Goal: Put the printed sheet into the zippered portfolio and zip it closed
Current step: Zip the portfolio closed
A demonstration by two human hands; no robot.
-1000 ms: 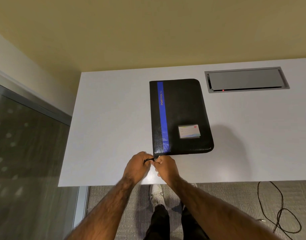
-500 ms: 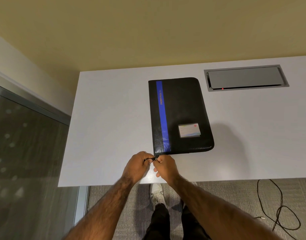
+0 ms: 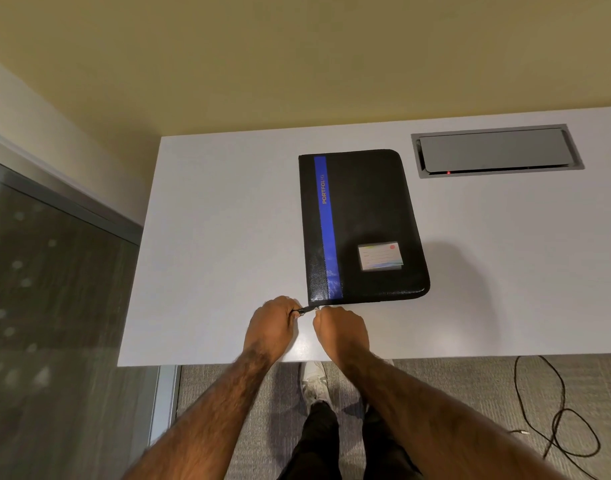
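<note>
A black zippered portfolio (image 3: 366, 216) with a blue stripe and a small card window lies closed and flat on the white table (image 3: 210, 237). Both hands meet at its near left corner. My left hand (image 3: 271, 327) pinches a thin black zipper tail (image 3: 305, 309) that sticks out from that corner. My right hand (image 3: 342, 329) has its fingers curled at the zipper pull (image 3: 316, 308), pinching it. The printed sheet is not in sight.
A grey flip-lid cable box (image 3: 496, 150) with a red light is set into the table at the back right. A black cable (image 3: 553, 420) loops on the carpet to the right. A glass partition (image 3: 54, 306) runs along the left. My feet stand under the table's near edge.
The hands have stayed at the portfolio's near left corner. They have drawn slightly apart, so more of the zipper tail shows between them.
</note>
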